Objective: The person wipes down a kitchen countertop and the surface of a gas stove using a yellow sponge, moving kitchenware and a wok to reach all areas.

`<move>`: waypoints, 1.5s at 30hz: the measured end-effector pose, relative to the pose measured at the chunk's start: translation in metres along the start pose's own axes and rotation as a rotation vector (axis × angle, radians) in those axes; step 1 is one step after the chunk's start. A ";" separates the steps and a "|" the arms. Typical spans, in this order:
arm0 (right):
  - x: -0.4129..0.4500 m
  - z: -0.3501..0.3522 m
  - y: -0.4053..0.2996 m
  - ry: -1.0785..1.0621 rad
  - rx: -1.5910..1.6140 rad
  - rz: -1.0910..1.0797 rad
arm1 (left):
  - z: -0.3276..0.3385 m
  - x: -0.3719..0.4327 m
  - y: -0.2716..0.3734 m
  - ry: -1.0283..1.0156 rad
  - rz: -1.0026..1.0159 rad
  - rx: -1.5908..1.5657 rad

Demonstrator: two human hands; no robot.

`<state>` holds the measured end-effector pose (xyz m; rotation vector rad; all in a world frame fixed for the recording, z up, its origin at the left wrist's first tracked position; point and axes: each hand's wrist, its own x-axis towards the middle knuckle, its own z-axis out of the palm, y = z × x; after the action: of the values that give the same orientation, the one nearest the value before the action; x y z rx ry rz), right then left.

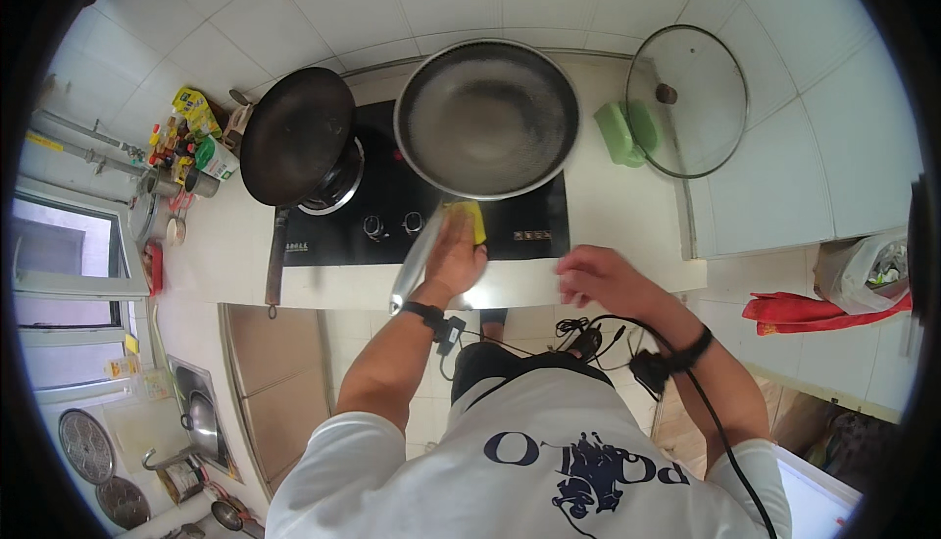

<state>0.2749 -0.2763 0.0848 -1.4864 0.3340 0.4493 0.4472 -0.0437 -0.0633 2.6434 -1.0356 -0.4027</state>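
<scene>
My left hand (pixel 454 258) presses a yellow cloth or sponge (pixel 474 220) on the black glass gas hob (pixel 507 230), just below the rim of a large steel wok (pixel 488 118). The wok's metal handle (pixel 412 263) runs beside that hand towards the counter's front edge. My right hand (pixel 597 276) hovers near the counter edge, right of the hob, with its fingers bent and slightly blurred; nothing shows in it. At the left burner a dark wok (pixel 298 135) sits tilted, its handle pointing towards me. Two control knobs (pixel 375 227) show on the hob.
A glass lid (pixel 691 102) leans on the right wall by a green plastic container (pixel 621 133). Sauce bottles and seasoning packets (pixel 197 114) crowd the left corner. A sink (pixel 198 421) lies at lower left. Black cables (pixel 588 337) hang near my right arm; a red cloth or bag (pixel 801 312) is farther right.
</scene>
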 end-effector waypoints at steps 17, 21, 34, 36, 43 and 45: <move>0.121 0.157 -0.025 0.059 0.988 0.139 | 0.024 -0.022 -0.057 0.184 0.367 0.022; 0.077 0.117 -0.031 0.455 0.576 0.196 | 0.000 -0.028 -0.031 0.125 0.200 -0.070; -0.134 0.016 0.028 0.541 0.087 0.116 | 0.004 -0.016 -0.039 0.359 0.044 -0.562; -0.160 0.011 0.036 0.582 0.082 0.118 | -0.013 -0.019 -0.040 0.352 -0.180 -0.887; -0.225 0.038 0.090 0.585 0.157 0.228 | -0.134 -0.011 -0.037 0.769 0.003 -0.509; -0.231 0.050 0.096 0.552 0.306 0.236 | -0.133 0.015 -0.050 0.734 0.072 -0.314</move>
<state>0.0234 -0.2429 0.1150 -1.2527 0.9788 0.1528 0.5357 0.0011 0.0393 2.1700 -0.7375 0.3751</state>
